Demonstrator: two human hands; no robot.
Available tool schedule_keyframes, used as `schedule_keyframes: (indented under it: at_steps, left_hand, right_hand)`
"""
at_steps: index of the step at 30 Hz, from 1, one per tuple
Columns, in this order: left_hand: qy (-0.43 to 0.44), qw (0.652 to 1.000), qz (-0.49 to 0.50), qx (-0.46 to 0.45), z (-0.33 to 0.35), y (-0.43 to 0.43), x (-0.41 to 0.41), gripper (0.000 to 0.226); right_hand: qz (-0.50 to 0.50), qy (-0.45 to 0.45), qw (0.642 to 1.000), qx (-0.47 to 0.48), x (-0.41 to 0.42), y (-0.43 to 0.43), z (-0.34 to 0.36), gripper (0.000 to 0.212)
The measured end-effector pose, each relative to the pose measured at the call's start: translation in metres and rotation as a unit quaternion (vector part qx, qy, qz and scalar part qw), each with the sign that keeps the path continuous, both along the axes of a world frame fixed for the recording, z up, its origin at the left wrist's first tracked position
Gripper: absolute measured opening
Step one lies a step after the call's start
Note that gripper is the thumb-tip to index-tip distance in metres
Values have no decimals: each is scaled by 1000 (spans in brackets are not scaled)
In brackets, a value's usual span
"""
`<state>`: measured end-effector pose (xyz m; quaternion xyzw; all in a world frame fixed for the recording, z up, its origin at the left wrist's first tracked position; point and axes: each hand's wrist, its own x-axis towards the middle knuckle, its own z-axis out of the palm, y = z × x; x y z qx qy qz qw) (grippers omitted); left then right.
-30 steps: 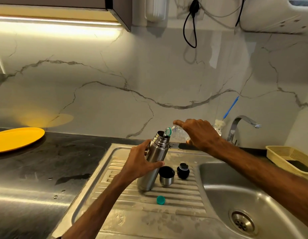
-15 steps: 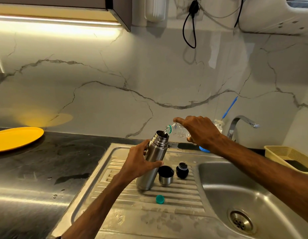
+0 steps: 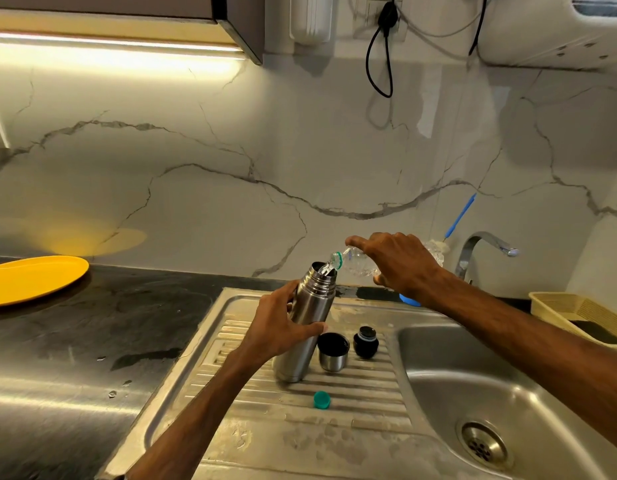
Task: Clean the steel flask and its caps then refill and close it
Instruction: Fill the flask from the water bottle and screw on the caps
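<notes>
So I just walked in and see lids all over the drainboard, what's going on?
A person is refilling the steel flask: the left hand holds it standing on the drainboard while the right hand tips a clear plastic bottle into its open mouth. The steel cup, black stopper and green bottle cap sit loose beside it, so nothing is closed yet.

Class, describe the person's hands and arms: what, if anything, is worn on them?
Both the left hand and right hand are bare: no gloves, rings or watch visible. The left forearm and right forearm are uncovered, no sleeves in view.
</notes>
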<state>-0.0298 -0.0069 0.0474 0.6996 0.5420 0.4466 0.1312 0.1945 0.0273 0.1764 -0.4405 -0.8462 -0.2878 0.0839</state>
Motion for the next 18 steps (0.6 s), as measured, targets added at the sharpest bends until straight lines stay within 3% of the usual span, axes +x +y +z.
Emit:
schedule_keyframes:
  at_steps: [18]
  left_hand:
    - [-9, 1000, 0, 5, 2, -3, 1, 79]
  right_hand:
    - [-17, 5, 1000, -12, 7, -2, 10, 81]
